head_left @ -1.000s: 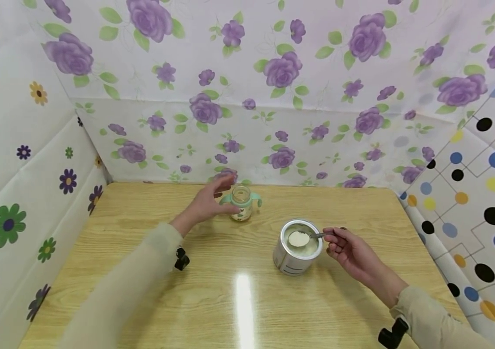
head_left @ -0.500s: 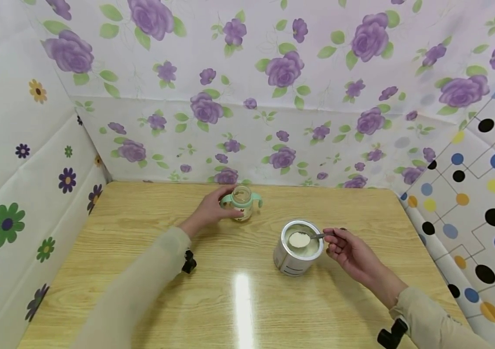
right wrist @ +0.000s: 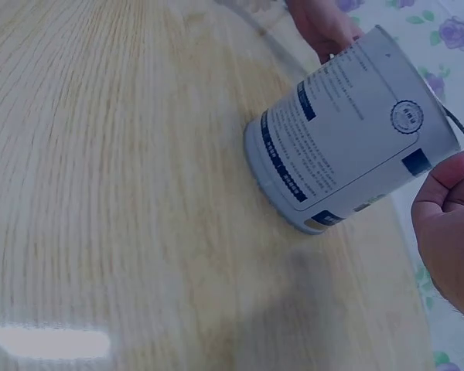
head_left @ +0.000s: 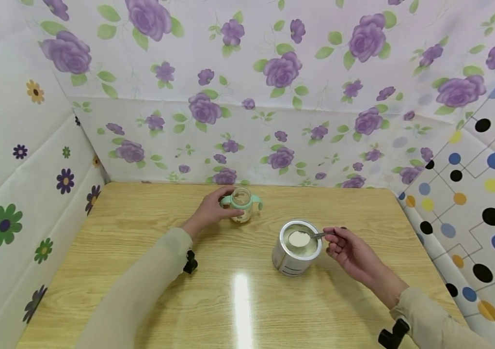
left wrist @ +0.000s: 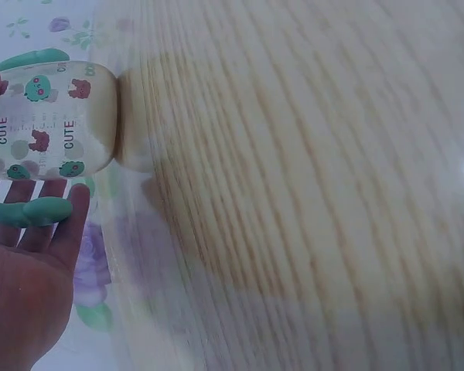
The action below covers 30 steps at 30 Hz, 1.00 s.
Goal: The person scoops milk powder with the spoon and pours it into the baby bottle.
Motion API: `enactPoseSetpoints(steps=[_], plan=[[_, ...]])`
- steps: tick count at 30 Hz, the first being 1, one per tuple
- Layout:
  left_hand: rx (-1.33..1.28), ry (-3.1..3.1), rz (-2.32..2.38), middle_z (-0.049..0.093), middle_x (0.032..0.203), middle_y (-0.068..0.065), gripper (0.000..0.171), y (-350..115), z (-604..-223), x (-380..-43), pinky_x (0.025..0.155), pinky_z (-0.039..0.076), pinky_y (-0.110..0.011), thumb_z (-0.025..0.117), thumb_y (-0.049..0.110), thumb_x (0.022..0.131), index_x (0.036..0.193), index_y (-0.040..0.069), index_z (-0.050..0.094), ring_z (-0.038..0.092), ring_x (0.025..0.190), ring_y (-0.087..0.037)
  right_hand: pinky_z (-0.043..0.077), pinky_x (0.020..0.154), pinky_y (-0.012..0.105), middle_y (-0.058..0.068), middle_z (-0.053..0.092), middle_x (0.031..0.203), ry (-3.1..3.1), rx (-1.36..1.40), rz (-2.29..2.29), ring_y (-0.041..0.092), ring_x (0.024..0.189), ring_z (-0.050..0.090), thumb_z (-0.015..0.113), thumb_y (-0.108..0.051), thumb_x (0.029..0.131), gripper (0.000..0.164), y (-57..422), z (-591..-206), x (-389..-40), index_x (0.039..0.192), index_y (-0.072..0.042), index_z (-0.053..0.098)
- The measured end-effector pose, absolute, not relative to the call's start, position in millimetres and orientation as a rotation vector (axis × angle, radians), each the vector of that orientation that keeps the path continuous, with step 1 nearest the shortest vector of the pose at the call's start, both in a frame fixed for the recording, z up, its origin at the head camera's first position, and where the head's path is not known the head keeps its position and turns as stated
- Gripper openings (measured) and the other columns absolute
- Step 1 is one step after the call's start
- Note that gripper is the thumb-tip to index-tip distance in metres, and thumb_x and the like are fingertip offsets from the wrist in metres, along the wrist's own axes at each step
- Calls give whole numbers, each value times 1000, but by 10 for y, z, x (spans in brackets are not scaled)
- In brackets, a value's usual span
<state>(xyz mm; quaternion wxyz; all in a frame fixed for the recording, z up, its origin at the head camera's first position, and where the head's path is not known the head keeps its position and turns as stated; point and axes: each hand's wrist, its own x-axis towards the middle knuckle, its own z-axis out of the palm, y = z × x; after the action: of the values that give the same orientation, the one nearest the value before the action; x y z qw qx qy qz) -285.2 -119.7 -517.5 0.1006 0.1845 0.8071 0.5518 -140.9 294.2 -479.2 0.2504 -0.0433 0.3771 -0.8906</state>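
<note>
A clear baby bottle (head_left: 242, 205) without a lid, with a mint collar and two mint side handles, stands upright near the table's back edge. My left hand (head_left: 210, 208) grips it from the left, thumb across the front and fingers behind; the left wrist view shows those fingers around a mint handle (left wrist: 42, 210). My right hand (head_left: 354, 254) pinches the handle of a metal spoon (head_left: 319, 235). Heaped with cream-white powder (head_left: 299, 239), the spoon's bowl is over the mouth of an uncovered milk powder can (head_left: 292, 265). More powder shows inside the can.
The wooden table (head_left: 177, 300) ends at a purple-flowered cloth (head_left: 282, 121) behind the bottle. Patterned cloths hang at both sides, the dotted one (head_left: 491, 218) near my right arm. The can stands right of and nearer than the bottle.
My left hand has moved right and closed from a wide spread onto the bottle. The right hand, spoon and can have stayed in place.
</note>
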Motion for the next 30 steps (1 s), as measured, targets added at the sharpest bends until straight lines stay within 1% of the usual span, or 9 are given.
enactPoseSetpoints(steps=[7,13,17,23,30], plan=[[541,2396,1623,65,135,-5,69,-1199,-5153,-2858,99,57,-43,92,25,88,149,21,60,63,116,-25,59,87,29,8,80,104,1018,-138,-2446,14,87,73,25,-17,120,54,2937,-4476,-1533,120,2,75],[560,2402,1625,66,135,-6,70,-1199,-5158,-2867,99,57,-42,92,25,88,150,20,60,63,117,-25,57,83,30,9,79,100,1059,-168,-2452,16,86,72,29,-17,120,50,2782,-4165,-1803,118,2,75],[573,2396,1641,66,133,-5,69,-1196,-5194,-2884,100,58,-42,92,24,88,149,19,61,63,117,-25,56,80,29,9,80,97,1108,-153,-2439,16,83,71,35,-17,119,45,2603,-4007,-2004,114,1,76],[568,2400,1654,68,131,-4,68,-1196,-5223,-2882,96,57,-40,93,24,87,148,20,62,64,113,-24,56,77,28,8,80,93,1150,-155,-2421,14,80,71,38,-17,119,43,2328,-3870,-2301,110,1,77],[607,2390,1675,69,134,-9,69,-1202,-5240,-2892,96,58,-40,94,23,86,147,19,63,66,115,-24,56,76,27,7,80,91,1262,-121,-2391,13,76,70,45,-16,117,34,2065,-3802,-2597,109,0,74]])
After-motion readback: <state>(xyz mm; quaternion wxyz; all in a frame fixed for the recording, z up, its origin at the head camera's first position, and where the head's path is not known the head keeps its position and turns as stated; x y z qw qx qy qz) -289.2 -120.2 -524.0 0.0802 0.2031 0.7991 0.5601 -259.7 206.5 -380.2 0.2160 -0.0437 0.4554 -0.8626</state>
